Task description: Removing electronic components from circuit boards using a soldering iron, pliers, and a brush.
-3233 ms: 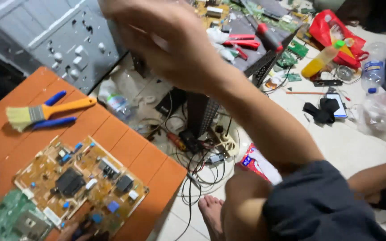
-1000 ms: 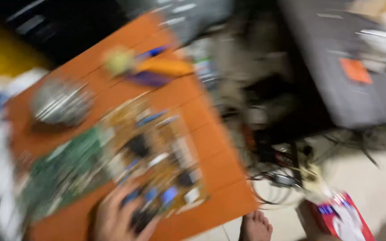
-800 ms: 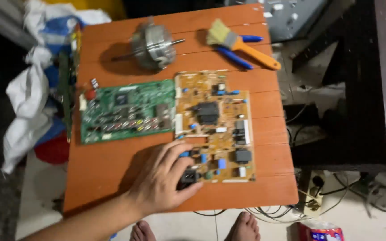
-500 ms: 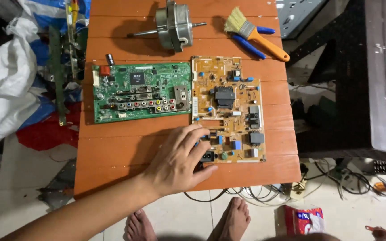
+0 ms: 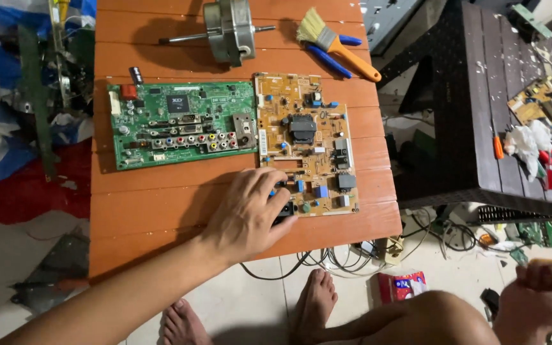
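The left hand (image 5: 250,214) lies flat, fingers spread, on the near left corner of the tan circuit board (image 5: 305,144), its fingertips covering a black component there; it presses down and clamps on nothing. This board sits on the right half of the orange table (image 5: 161,211), its right edge near the table's right edge and its near edge close to the table's front edge. The green circuit board (image 5: 183,124) lies just beside it on the left, edges almost touching. Toward the table's far edge rest a metal motor (image 5: 228,29) with its shaft pointing left and a brush (image 5: 337,45) with an orange handle (blue-handled pliers lie under it). Bare table surface remains along the front left corner, beside the wrist. The right hand (image 5: 541,300) shows at the lower right, off the table, closed on a small object that cannot be identified.
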